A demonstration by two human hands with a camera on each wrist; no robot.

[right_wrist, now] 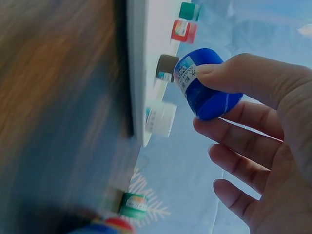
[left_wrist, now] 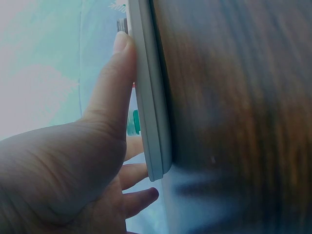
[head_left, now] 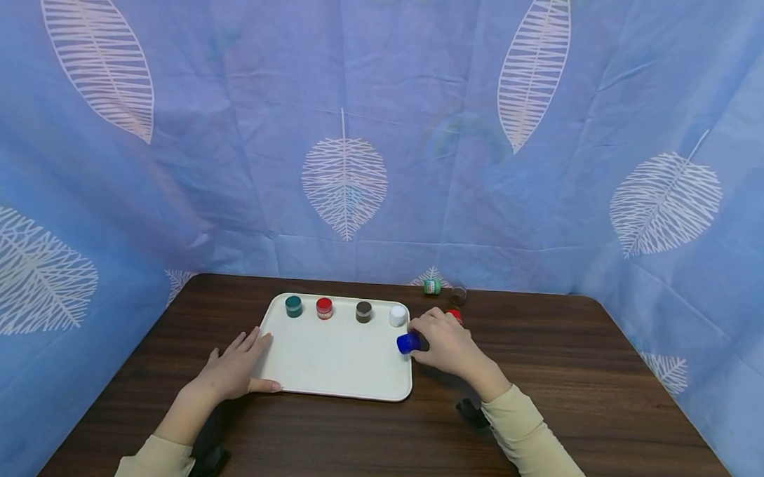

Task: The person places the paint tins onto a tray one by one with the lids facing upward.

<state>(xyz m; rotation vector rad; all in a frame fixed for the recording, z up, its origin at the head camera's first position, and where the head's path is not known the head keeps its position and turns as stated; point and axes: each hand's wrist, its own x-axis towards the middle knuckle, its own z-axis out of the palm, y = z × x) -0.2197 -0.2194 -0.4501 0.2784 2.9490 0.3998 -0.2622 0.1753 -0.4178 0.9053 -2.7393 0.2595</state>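
Consists of a dark brown wood-grain table (head_left: 573, 371) with rounded far corners. Carries a white rectangular tray (head_left: 340, 360), lying flat mostly left of the middle, with rounded corners and a raised rim. Also carries, near the far edge beyond the tray's right end, a green jar (head_left: 432, 287), a dark jar (head_left: 458, 295) just beside it and, closer in, a partly hidden red item (head_left: 456, 315)

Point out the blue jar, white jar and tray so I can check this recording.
Blue jar (right_wrist: 204, 99): right wrist view, on its side.
White jar (head_left: 397, 316): head view, middle of its visible surface.
Tray (head_left: 333, 363): head view, bare part of its flat base.
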